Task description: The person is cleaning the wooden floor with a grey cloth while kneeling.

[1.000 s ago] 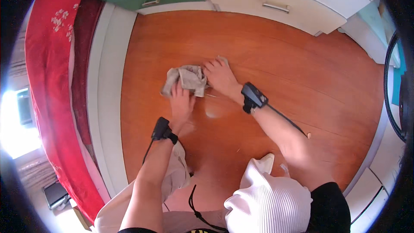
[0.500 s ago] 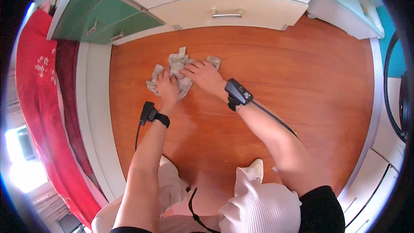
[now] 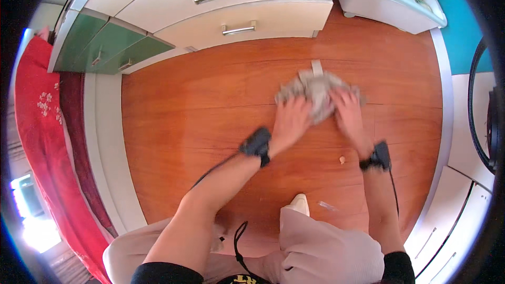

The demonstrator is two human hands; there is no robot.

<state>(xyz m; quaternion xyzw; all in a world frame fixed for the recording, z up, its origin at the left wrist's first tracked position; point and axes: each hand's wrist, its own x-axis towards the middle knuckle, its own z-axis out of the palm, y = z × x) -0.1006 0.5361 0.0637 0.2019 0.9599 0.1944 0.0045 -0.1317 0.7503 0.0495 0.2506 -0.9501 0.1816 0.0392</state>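
Observation:
A crumpled grey-beige cleaning rag (image 3: 319, 90) lies bunched on the wooden floor, a pale tag sticking out at its far edge. My left hand (image 3: 291, 118) grips its near left side, fingers bent down onto the fabric. On the right side, my right hand (image 3: 349, 117) presses and holds the rag with its fingers over the folds. Both hands and the rag are smeared by motion, and the fingertips are partly lost in the cloth. Each wrist carries a strapped black device with a cable.
White drawers (image 3: 236, 13) and green drawers (image 3: 113, 47) line the far side. A white plastic unit (image 3: 386, 0) stands far right. A small light scrap (image 3: 342, 160) and a clear strip (image 3: 326, 206) lie on the floor (image 3: 210, 100). Red fabric (image 3: 47, 142) hangs at left.
Both hands have swept the rag to the right across the floor. They have moved farther apart on it, and the view has shifted slightly.

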